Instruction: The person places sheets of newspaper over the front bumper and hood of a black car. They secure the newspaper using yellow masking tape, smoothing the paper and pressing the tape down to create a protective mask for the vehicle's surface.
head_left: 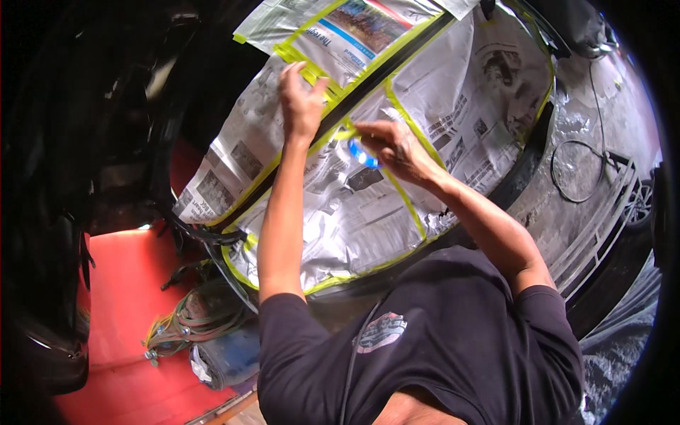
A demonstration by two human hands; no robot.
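Observation:
Sheets of newspaper (347, 234) cover a car's window area, edged with yellow-green masking tape strips (404, 191). My right hand (400, 151) grips a roll of masking tape (363, 154) with a blue core, and a short yellow-green end stretches from it to the left. Up and to the left, my left hand (301, 105) has its thumb and fingers apart. It is beside the taped edge of a colour-printed sheet (354, 35), and nothing shows in it. A dark bar (375, 74) runs diagonally between the papered sections, passing close to both hands.
On the left, a red surface (127, 283) carries coiled hoses (205, 315) and a blue rolled bundle (227, 354). Dark glossy bodywork (49, 283) stands at far left. To the right, a cable loop (577, 170) lies on the concrete floor near a metal rack (602, 227).

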